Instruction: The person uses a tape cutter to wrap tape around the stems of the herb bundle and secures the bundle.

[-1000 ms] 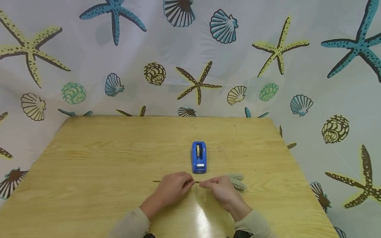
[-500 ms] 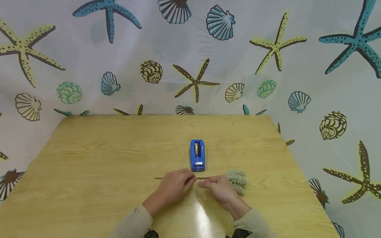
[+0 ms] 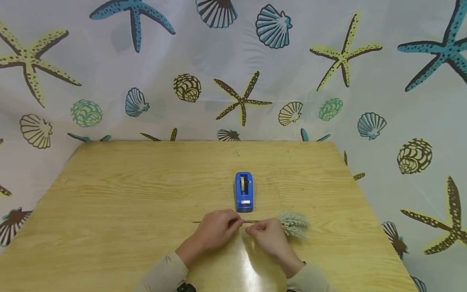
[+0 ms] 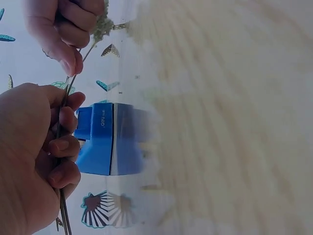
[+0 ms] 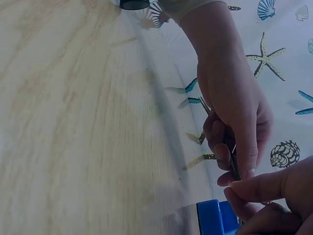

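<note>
My left hand [image 3: 217,228] is curled round the thin brown stems [image 4: 62,198] of a sprig bunch, which lies crosswise over the table. Its pale green, fluffy heads [image 3: 294,224] stick out to the right, partly behind my right hand [image 3: 270,239]. The right thumb and index finger pinch together just on the near side of the stems, close to the left fingertips. A tiny pale bit at that pinch [image 4: 68,80] looks like clear tape, though it is hard to make out. Just beyond the hands stands a blue tape dispenser [image 3: 243,192].
The wooden table [image 3: 127,182] carries the dispenser directly in front of the left fingertips. A white cloth [image 3: 204,48] printed with shells and starfish hangs behind the table and along both sides.
My right fingertips have drawn slightly toward me, off the stems. More of the stems and of the pale heads shows now. My left hand keeps its grip, and the dispenser stays put.
</note>
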{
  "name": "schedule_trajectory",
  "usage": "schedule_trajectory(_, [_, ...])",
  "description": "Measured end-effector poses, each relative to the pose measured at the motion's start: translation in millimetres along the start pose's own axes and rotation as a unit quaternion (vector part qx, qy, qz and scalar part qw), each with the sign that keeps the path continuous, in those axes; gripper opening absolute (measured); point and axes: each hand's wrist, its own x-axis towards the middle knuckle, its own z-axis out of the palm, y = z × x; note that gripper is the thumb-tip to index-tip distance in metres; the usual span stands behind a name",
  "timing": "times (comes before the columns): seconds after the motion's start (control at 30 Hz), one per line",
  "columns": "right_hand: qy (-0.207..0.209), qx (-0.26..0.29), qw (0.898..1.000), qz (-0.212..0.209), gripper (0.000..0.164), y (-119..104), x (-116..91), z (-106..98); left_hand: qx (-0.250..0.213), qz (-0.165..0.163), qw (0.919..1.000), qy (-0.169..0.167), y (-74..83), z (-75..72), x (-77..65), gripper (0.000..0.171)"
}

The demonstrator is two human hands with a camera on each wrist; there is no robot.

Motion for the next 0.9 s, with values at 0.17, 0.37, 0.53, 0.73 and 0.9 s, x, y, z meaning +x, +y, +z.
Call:
schedule_trajectory(0.17, [0.002,-0.061,0.998,-0.022,0.02,-5,-2,-1,-0.006,-0.002,1.0,0.003,-0.1,1.8,3.5,0.023])
schedule_trajectory(0.37, [-0.042,-0.117,0.992,-0.029,0.025,-18,-3,-22,-0.011,0.001,0.9999,-0.007,3.2,1.4,8.1,0.021])
schedule_trajectory(0.53, [-0.019,-0.218,0.97,-0.106,0.022,-31,-2,-33,-0.031,-0.006,0.9993,-0.02,2.1,0.8,9.4,0.021])
schedule_trajectory(0.73, [-0.011,-0.392,0.911,-0.13,0.034,-34,4,-22,-0.049,-0.013,0.9981,-0.035,-1.8,0.1,8.2,0.021])
schedule_trajectory(0.9, [0.03,-0.44,0.887,-0.135,0.026,-32,6,-12,-0.08,-0.022,0.9954,-0.048,-2.7,-0.4,6.4,0.023])
